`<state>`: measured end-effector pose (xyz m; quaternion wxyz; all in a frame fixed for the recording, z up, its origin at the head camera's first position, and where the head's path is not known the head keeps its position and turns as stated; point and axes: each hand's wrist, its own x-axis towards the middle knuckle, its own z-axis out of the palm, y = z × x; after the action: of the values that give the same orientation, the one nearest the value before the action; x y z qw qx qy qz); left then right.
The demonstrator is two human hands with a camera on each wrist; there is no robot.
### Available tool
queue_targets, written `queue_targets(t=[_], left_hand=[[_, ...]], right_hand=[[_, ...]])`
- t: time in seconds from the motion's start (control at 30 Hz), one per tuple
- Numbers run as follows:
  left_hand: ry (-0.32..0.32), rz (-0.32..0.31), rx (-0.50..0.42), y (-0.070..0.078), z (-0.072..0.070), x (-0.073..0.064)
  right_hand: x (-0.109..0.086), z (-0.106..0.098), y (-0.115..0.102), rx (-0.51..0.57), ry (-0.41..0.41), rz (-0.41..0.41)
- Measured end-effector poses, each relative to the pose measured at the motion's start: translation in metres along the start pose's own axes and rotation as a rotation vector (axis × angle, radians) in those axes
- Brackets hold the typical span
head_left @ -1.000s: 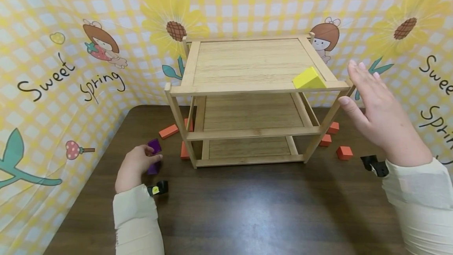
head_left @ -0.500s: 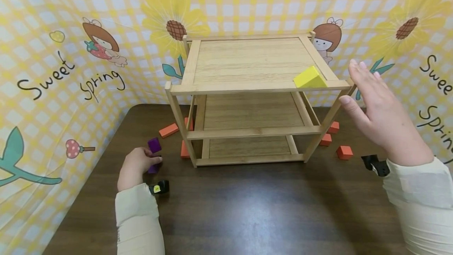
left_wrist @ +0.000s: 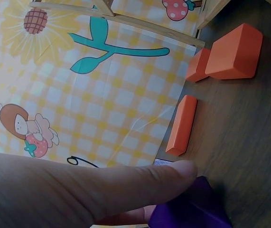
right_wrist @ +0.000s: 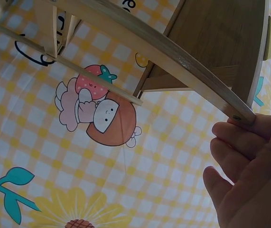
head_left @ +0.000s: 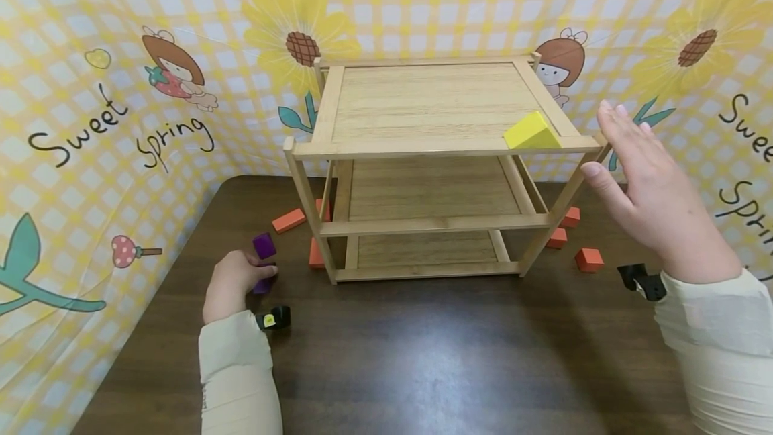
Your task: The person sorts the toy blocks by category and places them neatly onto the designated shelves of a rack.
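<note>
At the left of the head view, my left hand [head_left: 231, 282] pinches a purple block [head_left: 262, 286] low at the table, between thumb and fingers. The left wrist view shows the thumb lying across this purple block [left_wrist: 187, 209], whose lower part runs out of frame. Just beyond the fingers lies a second purple block [head_left: 264, 245]. My right hand [head_left: 661, 197] is raised beside the wooden shelf rack [head_left: 435, 148], thumb spread from straight fingers. Its fingertips are right at the rack's front right top corner in the right wrist view. A yellow block [head_left: 531, 131] sits on the top shelf near that corner.
Several orange blocks lie on the dark table [head_left: 423, 354]: an orange bar [head_left: 288, 221] and others by the rack's left legs, plus an orange cube [head_left: 588, 260] and two more at its right. A checked, printed cloth [head_left: 423, 5] hangs behind and at both sides.
My left fingers have drawn back slightly from the farther purple block, which now shows more fully. The right hand stays beside the rack, and the yellow block keeps its place.
</note>
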<state>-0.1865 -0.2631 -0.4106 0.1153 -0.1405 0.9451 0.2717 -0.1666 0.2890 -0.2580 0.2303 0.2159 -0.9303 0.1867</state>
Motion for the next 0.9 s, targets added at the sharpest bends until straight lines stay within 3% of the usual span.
queue_targets(t=[0.9], left_hand=[[-0.021,0.016,-0.031,-0.0012,0.0026,0.0061]], right_hand=[[-0.0004,0.0031,0.0012,0.006,0.021,-0.004]])
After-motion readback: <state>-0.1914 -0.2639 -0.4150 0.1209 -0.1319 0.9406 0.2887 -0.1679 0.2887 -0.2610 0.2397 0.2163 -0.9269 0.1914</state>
